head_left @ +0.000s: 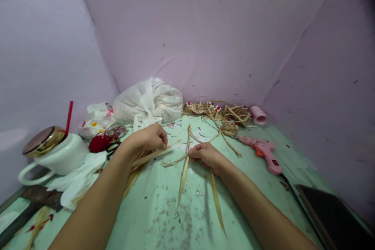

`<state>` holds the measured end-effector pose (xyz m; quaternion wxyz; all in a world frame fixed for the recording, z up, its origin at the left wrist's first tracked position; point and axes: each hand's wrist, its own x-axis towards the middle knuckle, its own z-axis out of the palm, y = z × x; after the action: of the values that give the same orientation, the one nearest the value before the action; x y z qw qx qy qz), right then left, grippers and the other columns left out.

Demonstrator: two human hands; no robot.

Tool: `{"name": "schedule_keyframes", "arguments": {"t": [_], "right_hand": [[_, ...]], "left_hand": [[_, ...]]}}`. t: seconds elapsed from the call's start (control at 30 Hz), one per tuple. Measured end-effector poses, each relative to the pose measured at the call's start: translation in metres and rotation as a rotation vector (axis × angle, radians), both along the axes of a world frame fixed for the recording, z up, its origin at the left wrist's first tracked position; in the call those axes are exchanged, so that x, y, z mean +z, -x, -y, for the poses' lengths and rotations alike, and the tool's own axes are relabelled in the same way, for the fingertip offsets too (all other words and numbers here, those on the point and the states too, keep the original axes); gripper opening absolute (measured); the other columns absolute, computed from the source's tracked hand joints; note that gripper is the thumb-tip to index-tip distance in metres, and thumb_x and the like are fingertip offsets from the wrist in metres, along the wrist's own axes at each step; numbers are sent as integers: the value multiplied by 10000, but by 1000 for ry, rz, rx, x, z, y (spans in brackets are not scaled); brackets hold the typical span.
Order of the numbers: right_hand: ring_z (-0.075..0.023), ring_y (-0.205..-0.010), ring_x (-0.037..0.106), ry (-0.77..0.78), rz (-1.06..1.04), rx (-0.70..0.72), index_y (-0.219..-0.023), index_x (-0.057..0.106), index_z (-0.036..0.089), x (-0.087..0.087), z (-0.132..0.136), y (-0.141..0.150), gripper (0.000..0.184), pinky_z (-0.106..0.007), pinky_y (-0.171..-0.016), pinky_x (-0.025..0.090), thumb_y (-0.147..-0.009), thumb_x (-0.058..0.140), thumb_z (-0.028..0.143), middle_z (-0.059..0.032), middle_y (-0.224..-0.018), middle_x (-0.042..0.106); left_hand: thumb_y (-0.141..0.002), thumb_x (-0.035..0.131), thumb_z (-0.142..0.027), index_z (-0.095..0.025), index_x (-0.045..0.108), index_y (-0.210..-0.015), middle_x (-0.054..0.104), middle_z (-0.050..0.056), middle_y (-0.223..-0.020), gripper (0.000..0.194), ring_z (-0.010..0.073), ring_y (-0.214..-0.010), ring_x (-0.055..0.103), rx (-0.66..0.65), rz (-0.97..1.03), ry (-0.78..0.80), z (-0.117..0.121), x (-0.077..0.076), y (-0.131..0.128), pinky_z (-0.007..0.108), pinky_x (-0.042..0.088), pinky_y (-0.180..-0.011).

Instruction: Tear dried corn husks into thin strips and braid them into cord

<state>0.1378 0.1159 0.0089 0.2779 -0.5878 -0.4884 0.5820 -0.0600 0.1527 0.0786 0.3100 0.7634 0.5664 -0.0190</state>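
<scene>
My left hand is closed, fingers pinched on a pale dried-leaf strip whose tip sticks out to the right. Under that wrist lies a bundle of similar strips. My right hand pinches a thin braided straw cord at its lower end, thumb and forefinger together. Below the pinch, a loose flat strip hangs toward me, and another strip comes out under the palm. A twisted end points left from the braid. The fingertips of both hands are partly hidden.
A pink glue gun lies right, its cord running to a dark flat object. Woven straw pieces and a pink spool stand along the back. Left are a white plastic bag, red yarn, a white mug and a hammer.
</scene>
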Motion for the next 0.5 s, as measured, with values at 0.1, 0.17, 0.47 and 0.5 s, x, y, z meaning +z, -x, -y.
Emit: {"name": "schedule_keyframes", "arguments": {"t": [0.1,0.17,0.47,0.5], "right_hand": [[-27,-318,177,-3,0,2,-469,500,140,0,0,0,146,-210,-353,108,-609,541,158,75,-320,321],[-27,-318,185,-1,-5,-4,-474,501,140,-1,-1,0,144,-212,-354,117,-610,547,159,71,-331,343],[-30,-323,196,-23,10,4,-484,509,142,-5,-2,-2,124,-219,-358,116,-601,546,161,65,-355,363],[-30,-325,199,-28,10,2,-487,511,141,-5,-2,-2,119,-218,-358,117,-598,548,162,63,-360,373]], "left_hand": [[-528,515,-181,-172,639,-639,631,53,-634,166,178,-599,567,181,-241,-177,-2,-4,0,248,395,-541],[-539,508,-174,-167,647,-641,653,99,-690,172,213,-639,585,271,-395,-288,-4,-4,2,275,399,-565],[-568,530,-248,-198,668,-703,669,97,-820,200,216,-725,593,310,-422,-294,-9,1,9,265,402,-593],[-566,534,-262,-203,666,-704,668,89,-816,199,216,-721,592,306,-420,-289,-9,1,11,269,402,-591]]}}
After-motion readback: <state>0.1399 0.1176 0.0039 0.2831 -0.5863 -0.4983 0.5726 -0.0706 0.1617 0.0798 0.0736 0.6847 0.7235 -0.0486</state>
